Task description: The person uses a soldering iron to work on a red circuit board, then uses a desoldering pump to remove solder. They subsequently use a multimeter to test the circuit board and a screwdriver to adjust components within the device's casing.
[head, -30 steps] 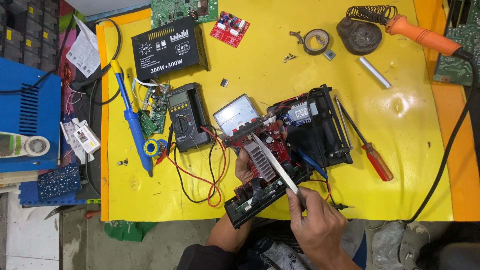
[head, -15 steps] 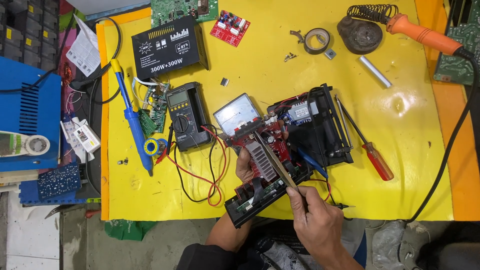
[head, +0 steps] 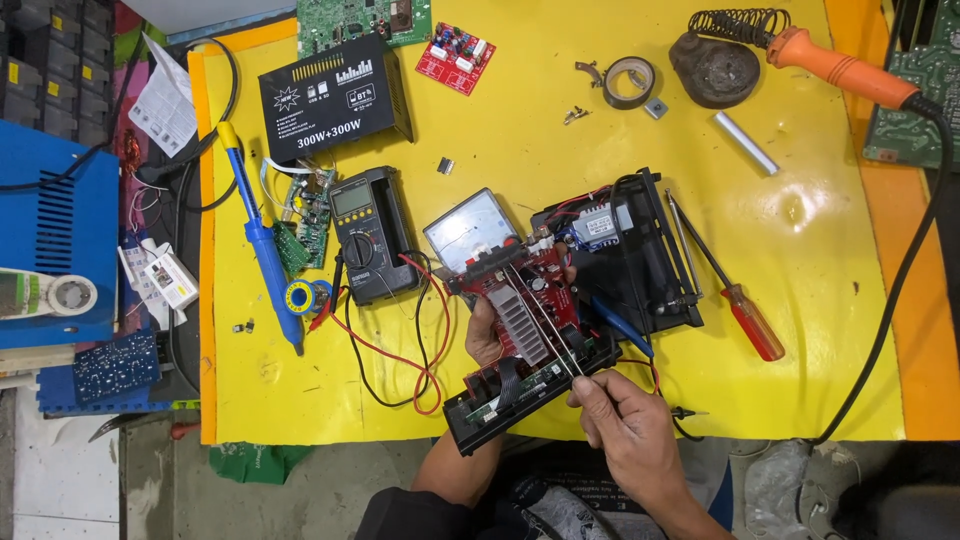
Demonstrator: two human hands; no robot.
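A red circuit board (head: 535, 290) with a silver finned heat sink lies partly out of a black open case (head: 640, 255) on the yellow table. My left hand (head: 485, 335) grips the board's left edge from below. My right hand (head: 625, 420) pinches a thin metal rod-like tool (head: 545, 315), whose tip rests on the upper part of the board. A black front panel (head: 530, 390) hangs off the board's near end by a ribbon cable.
A black multimeter (head: 368, 235) with red and black leads lies left of the board, beside a blue solder sucker (head: 265, 250). A red-handled screwdriver (head: 740, 305) lies right of the case. An orange soldering iron (head: 840, 70) and tape roll (head: 630, 82) sit at the back.
The thin tool has swung from pointing at the board's left-centre to its upper part, and my right hand has shifted slightly. My left hand and the board stayed in place.
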